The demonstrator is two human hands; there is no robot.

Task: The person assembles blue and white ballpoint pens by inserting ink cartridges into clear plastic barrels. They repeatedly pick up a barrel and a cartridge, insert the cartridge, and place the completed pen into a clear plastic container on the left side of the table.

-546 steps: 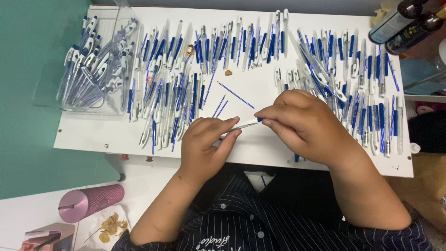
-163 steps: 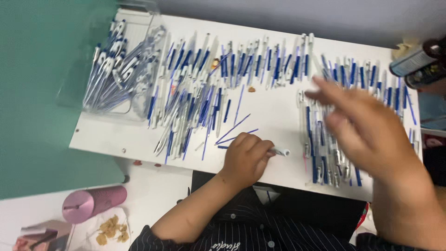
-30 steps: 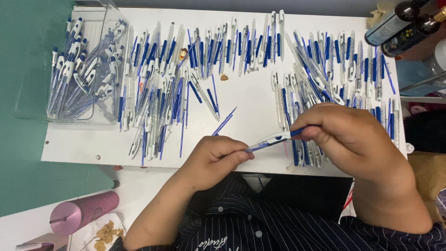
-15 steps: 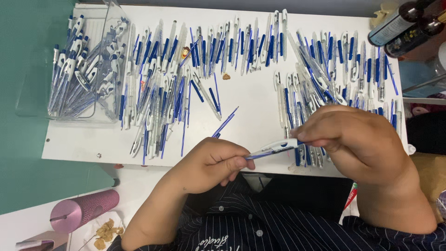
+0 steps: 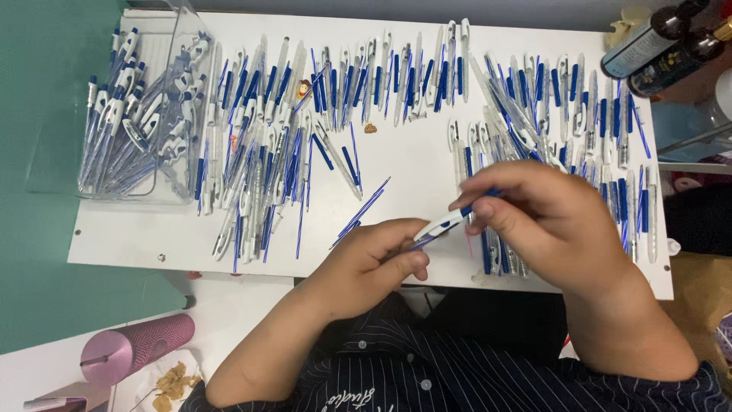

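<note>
Pen (image 5: 446, 223) held over the near edge of a white table (image 5: 412, 164), seen from my head camera: my left hand (image 5: 374, 263) pinches its lower end between thumb and fingers, while my right hand (image 5: 545, 217) closes around its upper end, both hands grasping the one blue-and-white pen just above the tabletop. Left of my hands, a clear bin (image 5: 114, 122) holds a bundle of what look like finished pens. Across the far side of the table lie rows of loose barrels (image 5: 335, 84), and blue refills (image 5: 358, 214) lie just beside my left hand. More barrels and parts (image 5: 610, 168) crowd the right side. By my judgement the work is only partly done: a modest share sits in the bin, and far more pieces lie spread out waiting. A pink tumbler (image 5: 133, 355) lies below the table, and dark bottles (image 5: 659, 38) sit at the far right corner.
</note>
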